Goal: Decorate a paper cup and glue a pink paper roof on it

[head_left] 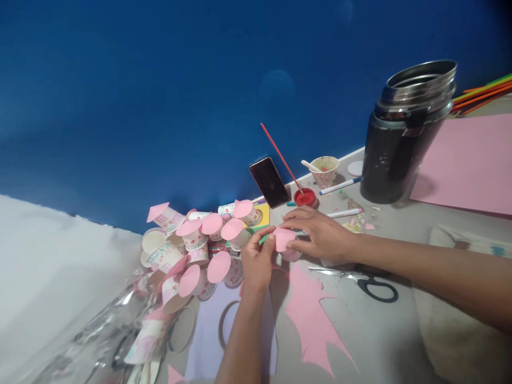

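A small paper cup [290,255] with a round pink paper piece [283,239] on top stands between my hands. My left hand [257,261] has its thumb and index finger against the left edge of the pink piece. My right hand [320,234] curves over the cup from the right, fingertips touching the pink piece. To the left is a cluster of decorated paper cups [163,257], many with pink paper tops [219,267]. Just below my hands lies a cut pink paper scrap [310,314]. Black-handled scissors [378,288] rest under my right forearm.
A large black flask [394,144] stands at the back right, beside a pink sheet [472,165]. Behind my hands are a phone [269,182], a red pot [305,198] holding a red stick, a cup [325,173] and markers [340,186]. A blue wall rises behind.
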Demonstrator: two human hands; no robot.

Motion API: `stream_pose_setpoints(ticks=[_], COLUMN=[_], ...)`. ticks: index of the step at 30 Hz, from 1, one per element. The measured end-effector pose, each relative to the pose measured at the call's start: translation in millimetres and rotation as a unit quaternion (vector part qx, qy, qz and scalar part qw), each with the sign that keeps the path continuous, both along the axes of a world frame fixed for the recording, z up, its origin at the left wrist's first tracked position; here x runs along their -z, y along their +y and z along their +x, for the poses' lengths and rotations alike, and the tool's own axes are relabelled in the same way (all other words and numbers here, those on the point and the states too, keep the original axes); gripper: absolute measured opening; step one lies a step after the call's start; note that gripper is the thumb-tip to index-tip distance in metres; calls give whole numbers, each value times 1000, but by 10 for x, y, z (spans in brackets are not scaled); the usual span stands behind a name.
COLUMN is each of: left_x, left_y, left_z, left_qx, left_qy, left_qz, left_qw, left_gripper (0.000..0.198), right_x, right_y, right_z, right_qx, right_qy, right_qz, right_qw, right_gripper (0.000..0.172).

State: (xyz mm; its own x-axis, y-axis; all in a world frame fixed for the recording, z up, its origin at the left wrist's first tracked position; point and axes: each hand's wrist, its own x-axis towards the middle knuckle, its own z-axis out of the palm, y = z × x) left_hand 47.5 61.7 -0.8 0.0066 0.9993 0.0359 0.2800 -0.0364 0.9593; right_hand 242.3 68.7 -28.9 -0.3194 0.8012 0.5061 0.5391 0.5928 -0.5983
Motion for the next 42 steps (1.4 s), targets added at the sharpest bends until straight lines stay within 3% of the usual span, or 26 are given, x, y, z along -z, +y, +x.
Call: stream_pose_setpoints(ticks=[7, 19, 29, 42], left_x=[46, 75, 84, 157], left_y=[3, -58, -125, -110], left_z=[-42, -102, -163, -159], left_qx=[35, 31, 36, 17], left_qy=[130, 162, 192, 169], left_qz=[129, 141, 156, 151], left_qw=[982, 976, 968, 974], left_gripper=[24, 31, 30, 30], right_x=[-40, -46, 17, 26], right_y=[-1, -10, 1, -3], right_z=[8, 11, -3, -9], right_qx=[-17, -18, -17, -8], right_qy=[13, 28, 24, 16], right_qz=[-16, -31, 14, 5], right_qw=[1000, 999, 999, 1000], right_gripper=[31, 41, 28, 28])
